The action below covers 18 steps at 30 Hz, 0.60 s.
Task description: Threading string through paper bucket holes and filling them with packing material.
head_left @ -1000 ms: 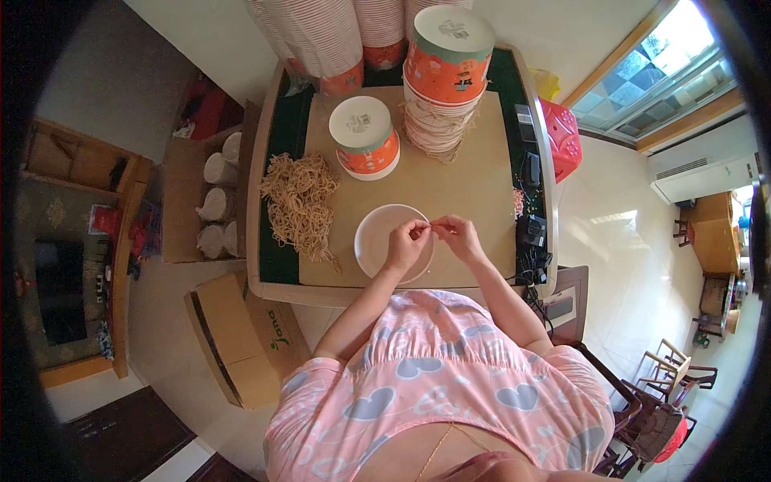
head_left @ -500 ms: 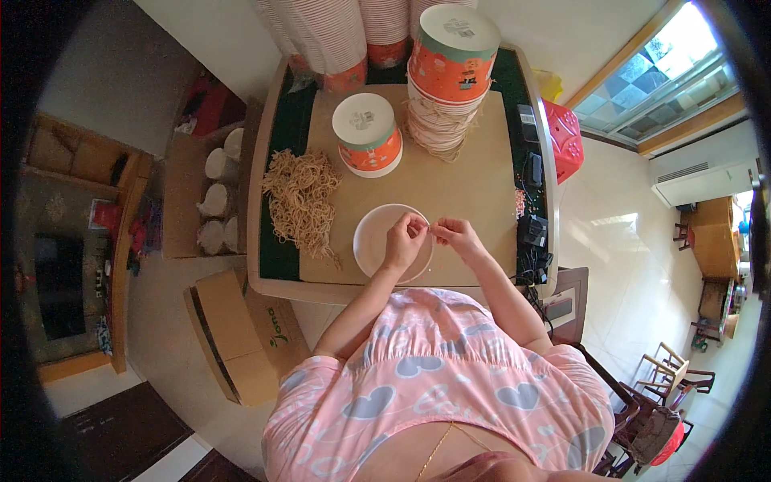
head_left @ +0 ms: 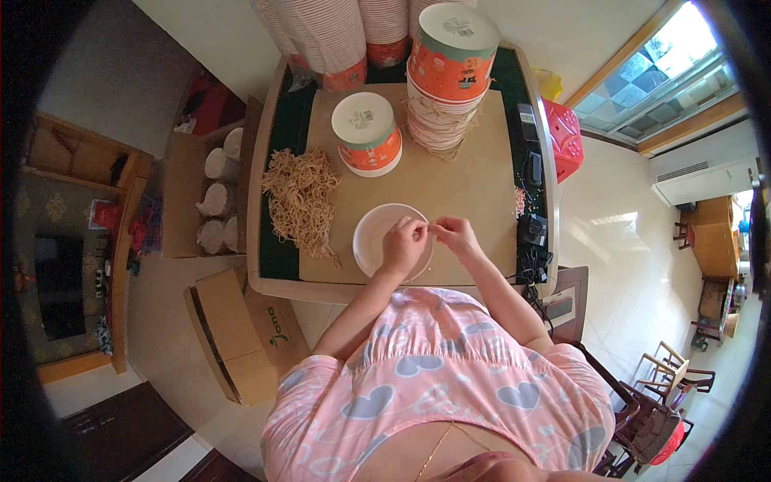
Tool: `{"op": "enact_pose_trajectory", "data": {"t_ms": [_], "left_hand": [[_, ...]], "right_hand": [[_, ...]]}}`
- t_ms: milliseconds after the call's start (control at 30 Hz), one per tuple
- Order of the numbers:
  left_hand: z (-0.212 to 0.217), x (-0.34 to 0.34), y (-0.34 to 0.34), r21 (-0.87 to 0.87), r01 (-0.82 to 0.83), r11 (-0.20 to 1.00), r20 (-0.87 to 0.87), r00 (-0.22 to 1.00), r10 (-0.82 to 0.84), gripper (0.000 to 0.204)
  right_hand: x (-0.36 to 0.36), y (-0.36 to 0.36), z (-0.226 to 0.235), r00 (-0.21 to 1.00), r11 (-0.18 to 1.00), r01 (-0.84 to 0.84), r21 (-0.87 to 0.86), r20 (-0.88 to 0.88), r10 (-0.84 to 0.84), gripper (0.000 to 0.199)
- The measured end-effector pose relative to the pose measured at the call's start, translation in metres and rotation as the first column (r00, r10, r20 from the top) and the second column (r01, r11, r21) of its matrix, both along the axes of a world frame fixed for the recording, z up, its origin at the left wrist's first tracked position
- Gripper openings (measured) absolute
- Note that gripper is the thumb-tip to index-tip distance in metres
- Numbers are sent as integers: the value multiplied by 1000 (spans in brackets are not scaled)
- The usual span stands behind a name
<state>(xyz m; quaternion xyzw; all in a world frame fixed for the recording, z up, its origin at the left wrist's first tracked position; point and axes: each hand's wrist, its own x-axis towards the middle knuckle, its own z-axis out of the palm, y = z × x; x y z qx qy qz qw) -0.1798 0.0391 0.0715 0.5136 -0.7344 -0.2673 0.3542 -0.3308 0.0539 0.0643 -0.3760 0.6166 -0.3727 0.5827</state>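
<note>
A white round paper bucket [head_left: 370, 241] sits near the front edge of the table, its open mouth facing up. Over its right part is my left hand [head_left: 404, 243], fingers pinched together. My right hand [head_left: 455, 238] pinches just beside the bucket's right rim, its fingertips almost meeting those of the left. Whatever lies between the fingertips is too small to make out. Left of the bucket lies a tangled heap of beige cord [head_left: 300, 205]. Behind it an orange and green paper bucket [head_left: 369, 136] stands upside down.
A stack of upside-down buckets [head_left: 451, 68] with cords hanging round it rises at the back right. Tall wrapped stacks of buckets [head_left: 321, 36] stand at the back left. Black adapters and cables [head_left: 533, 233] line the right edge. Cardboard boxes [head_left: 241, 341] are on the floor at left.
Both hands have shifted very slightly over the bucket's right rim, still pinched close together. The bucket and the cord heap look unmoved.
</note>
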Motion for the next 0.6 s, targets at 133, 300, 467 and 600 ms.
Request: {"op": "enact_pose_trajectory", "data": {"t_ms": [133,300,467,600], "left_hand": [[0,9,-1,383,21,924,-312,944,107,8],[-14,20,2,439,39,898,-370,918,141,9],[3,17,10,325,8,946,-323,941,103,12],[8,13,13,113,-24,993,-48,998,29,13]], "right_hand": [[3,1,-1,995,988,-70,-135,-79,60,14],[10,1,1,965,965,-173,-196,-229,127,13],[12,1,-10,977,957,-118,-265,-204,64,13],[11,-1,-17,973,957,-125,-261,-219,68,14]]}}
